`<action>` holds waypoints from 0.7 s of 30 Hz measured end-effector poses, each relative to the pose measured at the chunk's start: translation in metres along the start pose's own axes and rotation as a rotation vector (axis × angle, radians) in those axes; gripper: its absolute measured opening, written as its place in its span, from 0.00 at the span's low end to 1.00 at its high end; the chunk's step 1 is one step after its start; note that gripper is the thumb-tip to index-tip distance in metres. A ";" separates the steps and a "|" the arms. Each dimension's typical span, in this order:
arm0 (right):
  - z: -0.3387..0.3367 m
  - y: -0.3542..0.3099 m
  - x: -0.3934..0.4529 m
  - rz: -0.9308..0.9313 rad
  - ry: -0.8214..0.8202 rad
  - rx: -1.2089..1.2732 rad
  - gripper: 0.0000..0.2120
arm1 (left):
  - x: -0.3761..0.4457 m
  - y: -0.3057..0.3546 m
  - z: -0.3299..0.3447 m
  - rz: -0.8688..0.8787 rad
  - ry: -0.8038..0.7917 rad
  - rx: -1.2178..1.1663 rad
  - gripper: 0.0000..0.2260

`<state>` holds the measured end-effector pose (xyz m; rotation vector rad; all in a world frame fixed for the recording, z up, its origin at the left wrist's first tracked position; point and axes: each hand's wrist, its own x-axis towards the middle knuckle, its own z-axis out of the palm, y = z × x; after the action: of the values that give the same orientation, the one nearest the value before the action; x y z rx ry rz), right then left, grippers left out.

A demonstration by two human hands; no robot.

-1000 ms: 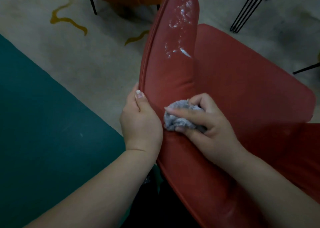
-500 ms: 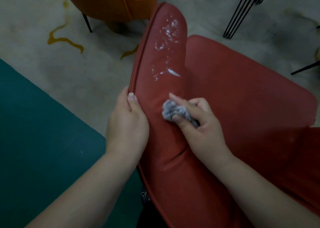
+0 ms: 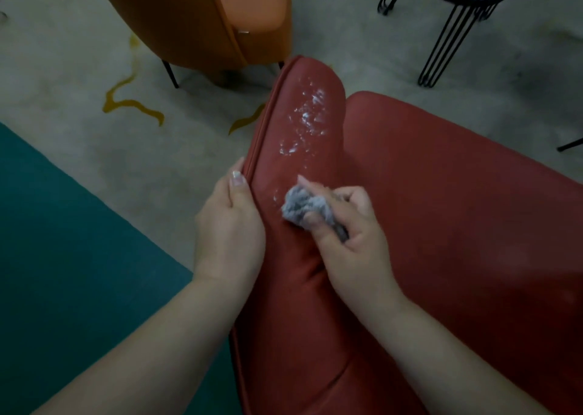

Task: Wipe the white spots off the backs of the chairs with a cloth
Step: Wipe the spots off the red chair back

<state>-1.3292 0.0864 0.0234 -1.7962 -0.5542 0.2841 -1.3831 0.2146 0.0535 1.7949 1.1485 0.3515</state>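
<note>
My right hand point(image 3: 350, 241) bunches the cloth point(image 3: 304, 208), soft and light, against the chair back point(image 3: 293, 288); my left hand point(image 3: 230, 231) grips its edge, which I judge firm enough to brace; the white spots point(image 3: 306, 121) lie just beyond my fingertips.

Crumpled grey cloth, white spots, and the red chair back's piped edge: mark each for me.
Crumpled grey cloth point(image 3: 298, 205): head view, exposed front wad.
White spots point(image 3: 307, 116): head view, densest patch.
Red chair back's piped edge point(image 3: 263, 121): head view, left seam.
</note>
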 end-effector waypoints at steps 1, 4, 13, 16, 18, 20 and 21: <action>0.000 0.000 0.002 -0.006 -0.020 0.009 0.18 | 0.001 0.000 0.000 0.001 -0.004 -0.004 0.18; 0.005 0.002 0.036 0.088 0.063 -0.019 0.18 | 0.002 0.000 0.000 0.004 -0.013 -0.008 0.18; -0.005 0.004 0.008 -0.160 -0.141 -0.075 0.18 | 0.004 -0.004 0.001 -0.007 0.019 -0.083 0.22; 0.008 -0.001 0.041 -0.057 -0.001 -0.124 0.18 | 0.004 -0.004 0.001 -0.017 0.007 -0.104 0.23; 0.014 -0.006 0.048 -0.065 0.028 -0.140 0.18 | 0.003 -0.005 0.000 -0.029 -0.003 -0.124 0.23; 0.008 -0.004 0.029 -0.216 -0.054 -0.178 0.18 | 0.002 -0.005 0.000 -0.028 0.002 -0.136 0.21; 0.002 0.000 0.014 -0.292 -0.128 -0.179 0.18 | 0.001 -0.005 -0.001 -0.032 0.006 -0.142 0.20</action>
<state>-1.3178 0.0950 0.0246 -1.8467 -0.9481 0.1520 -1.3857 0.2168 0.0491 1.6510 1.1266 0.4103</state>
